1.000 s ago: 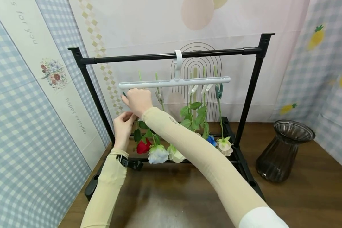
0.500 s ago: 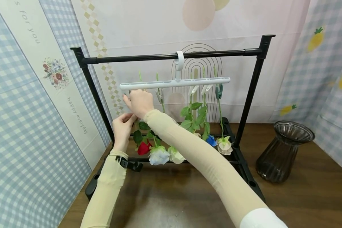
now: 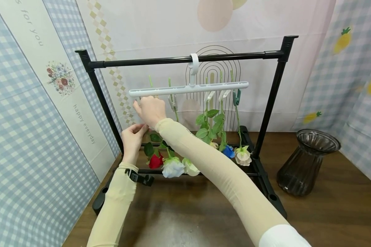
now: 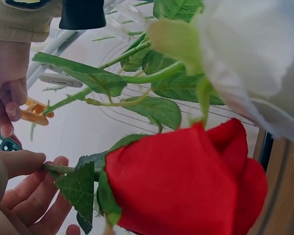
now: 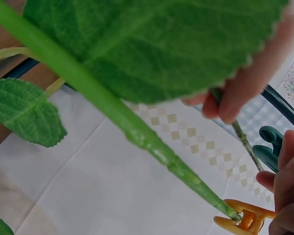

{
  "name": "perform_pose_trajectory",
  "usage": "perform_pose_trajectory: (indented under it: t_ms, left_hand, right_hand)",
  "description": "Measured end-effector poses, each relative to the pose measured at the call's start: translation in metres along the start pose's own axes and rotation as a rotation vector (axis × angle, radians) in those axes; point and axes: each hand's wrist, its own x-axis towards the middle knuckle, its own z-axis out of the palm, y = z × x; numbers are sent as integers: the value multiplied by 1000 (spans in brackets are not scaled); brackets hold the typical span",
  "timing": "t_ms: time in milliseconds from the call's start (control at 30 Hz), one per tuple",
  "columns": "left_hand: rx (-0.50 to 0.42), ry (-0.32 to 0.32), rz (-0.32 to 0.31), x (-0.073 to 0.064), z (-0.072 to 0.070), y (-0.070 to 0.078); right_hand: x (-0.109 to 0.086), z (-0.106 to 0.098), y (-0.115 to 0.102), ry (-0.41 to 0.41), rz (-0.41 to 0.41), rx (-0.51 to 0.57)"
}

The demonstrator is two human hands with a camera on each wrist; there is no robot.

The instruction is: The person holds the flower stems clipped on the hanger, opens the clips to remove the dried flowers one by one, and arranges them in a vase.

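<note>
In the head view, my left hand (image 3: 132,140) pinches the stem of a red rose (image 3: 155,161), which hangs head down. The left wrist view shows that stem (image 4: 59,168) between thumb and fingers. Above it, my right hand (image 3: 152,109) is at the left end of a white hanger (image 3: 173,91), fingers curled at a dark green clip (image 5: 265,157). The stem's end reaches the clip's jaws in the right wrist view. Beside it, an orange clip (image 5: 257,215) grips another green stem (image 5: 152,142). My right hand hides most of the green clip in the head view.
The hanger hooks over a black rack's top bar (image 3: 148,62). Several roses hang from its clips, including a pale blue rose (image 3: 173,167), a blue rose (image 3: 228,151) and a cream rose (image 3: 243,156). A dark glass vase (image 3: 303,168) stands right on the wooden table (image 3: 185,219).
Both hands keep nearly the same place and hold. The red rose has shifted very slightly, and the dark green clip beside the right thumb is no longer visible in the head view.
</note>
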Motion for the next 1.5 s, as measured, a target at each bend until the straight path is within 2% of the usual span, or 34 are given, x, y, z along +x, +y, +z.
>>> perform_pose_trajectory:
  t_ms: [167, 333, 633, 900, 1067, 1233, 1367, 1500]
  left_hand:
    - [-32, 7, -15, -3, -3, -5]
    - [-23, 7, -18, -5, -7, -9]
    - [-50, 5, -47, -8, -9, -8]
    - [-67, 19, -51, -9, -16, -9]
    - [-52, 46, -32, -8, -23, -13]
    - [-31, 82, -1, -10, -33, -14]
    - [-42, 92, 9, -12, -36, -15]
    - [-29, 94, 23, -16, -38, -13]
  right_hand:
    - [0, 0, -2, -1, 1, -2]
    - [0, 1, -2, 6, 0, -19]
    - [1, 4, -2, 32, 3, -71]
    - [1, -3, -5, -40, 18, -9]
    - [-6, -18, 0, 17, 40, 21]
    - [-13, -34, 11, 74, 39, 105]
    - [-23, -40, 19, 99, -6, 144]
    - [-37, -48, 18, 128, -93, 164]
